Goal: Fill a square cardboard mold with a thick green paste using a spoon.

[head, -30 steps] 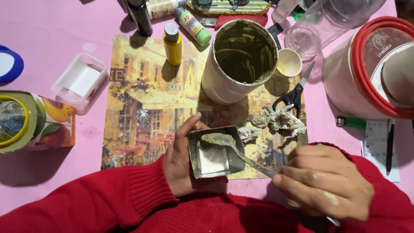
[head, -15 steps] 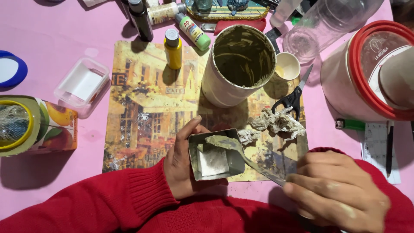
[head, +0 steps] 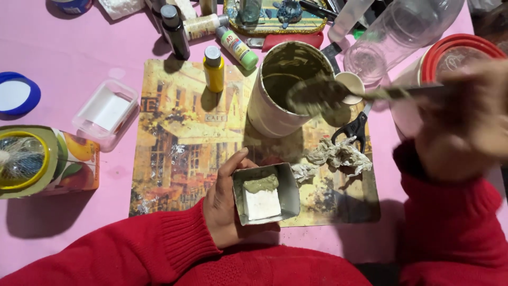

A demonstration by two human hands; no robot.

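- two hands at work, well apart, both in red sleeves.
- left hand (head: 225,204) near, low centre, curled around small square tin (head: 266,194), thumb along tin's left wall, fingers under it.
- tin tilted slightly, holding white block (head: 261,204) with olive paste (head: 260,183) smeared along far edge.
- right hand (head: 468,116) far right, blurred, closed on spatula (head: 365,95) handle.
- spatula reaching left, blade loaded with olive paste, over mouth of can (head: 286,90), whether touching rim cannot tell.
- can upright, white outside, olive-coated inside, standing at far right of placemat (head: 180,137).
- placemat printed with yellow street scene, lying on pink table (head: 63,58).
- scissors (head: 355,127) just right of can, black handles, on placemat.
- crumpled paper (head: 338,156) near scissors, just right of tin.
- small cup (head: 350,85) touching can's right side, partly behind spatula.
- yellow bottle (head: 214,69) upright at placemat's far edge, left of can.
- green bottle (head: 236,47) lying tilted beyond it; dark bottle (head: 174,32) further left.
- clear box (head: 107,112) left of placemat.
- fruit-print carton (head: 50,161) at left edge.
- blue lid (head: 17,94) far left.
- red-rimmed tub (head: 450,69) far right, partly behind right hand.
- clear plastic bottle (head: 402,32) lying beyond tub.
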